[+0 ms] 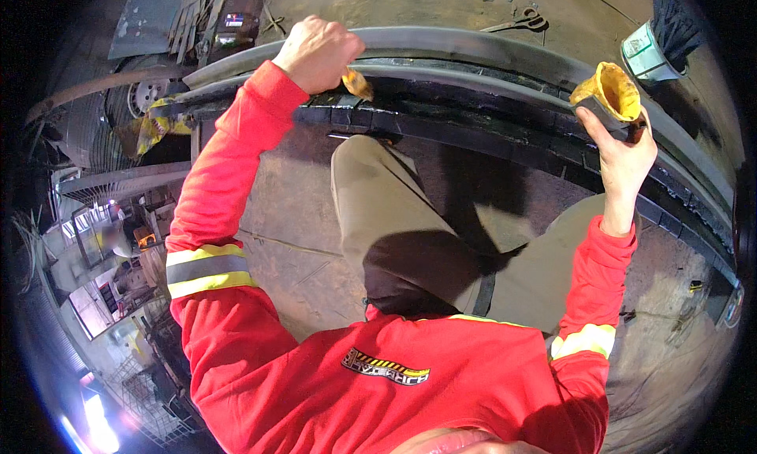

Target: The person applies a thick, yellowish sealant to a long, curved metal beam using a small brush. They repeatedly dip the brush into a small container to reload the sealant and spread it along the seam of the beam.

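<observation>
My left hand [322,53] is closed in a fist round a small brush [357,84], with only its yellow-orange coated end showing below the fingers. That end hangs over a long black strip [441,107] that runs crosswise in front of my knees, beside a long grey rail [441,42]. Fingers and thumb of my right hand [625,156] wrap round a small dark cup [605,94], tilted, its rim and inside caked with yellow stuff. The cup is above the right part of the rail. Whether the brush touches the strip I cannot tell.
Beyond the rail, scissors [522,20] lie on the brown floor. A pale bucket [651,53] full of dark strips stands at the far right. A wheel [146,98] and scrap pieces are at the left. A person [118,240] is in the background.
</observation>
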`<state>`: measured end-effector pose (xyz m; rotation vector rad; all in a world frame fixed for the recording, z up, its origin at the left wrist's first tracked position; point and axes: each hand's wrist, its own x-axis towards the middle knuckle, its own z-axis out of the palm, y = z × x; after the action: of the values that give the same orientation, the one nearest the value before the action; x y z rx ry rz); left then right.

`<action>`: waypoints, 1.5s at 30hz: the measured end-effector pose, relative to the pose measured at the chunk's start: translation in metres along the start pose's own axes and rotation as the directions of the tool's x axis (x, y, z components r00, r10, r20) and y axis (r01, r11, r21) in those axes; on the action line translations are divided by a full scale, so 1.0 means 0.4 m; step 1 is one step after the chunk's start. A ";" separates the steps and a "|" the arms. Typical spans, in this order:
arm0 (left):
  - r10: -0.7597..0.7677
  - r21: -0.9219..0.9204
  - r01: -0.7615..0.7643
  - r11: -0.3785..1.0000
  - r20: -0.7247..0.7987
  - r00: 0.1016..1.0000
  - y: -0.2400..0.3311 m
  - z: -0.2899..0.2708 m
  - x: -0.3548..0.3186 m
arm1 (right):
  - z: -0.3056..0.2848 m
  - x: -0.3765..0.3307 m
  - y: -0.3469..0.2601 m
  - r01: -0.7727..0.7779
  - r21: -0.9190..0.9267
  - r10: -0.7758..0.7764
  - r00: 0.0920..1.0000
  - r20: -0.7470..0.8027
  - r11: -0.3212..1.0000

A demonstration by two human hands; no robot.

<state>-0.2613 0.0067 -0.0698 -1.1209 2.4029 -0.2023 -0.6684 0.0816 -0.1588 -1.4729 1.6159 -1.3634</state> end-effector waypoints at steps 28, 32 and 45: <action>-0.038 -0.183 0.034 0.983 -0.020 0.999 -0.079 0.035 -0.151 | 0.136 -0.051 -0.126 0.085 0.067 -0.096 0.977 0.189 0.994; 0.069 -0.089 -0.074 0.993 -0.061 0.996 -0.028 0.112 -0.148 | 0.150 -0.059 -0.133 0.070 0.116 -0.092 0.975 0.204 0.991; -0.025 -0.354 0.094 0.931 0.194 0.981 -0.088 0.095 -0.155 | 0.132 -0.076 -0.089 0.059 0.053 -0.069 0.978 0.195 0.997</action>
<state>-0.1849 0.0328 -0.0695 -1.3089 2.2928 0.3291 -0.6004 0.0983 -0.1502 -1.5902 1.4143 -1.2380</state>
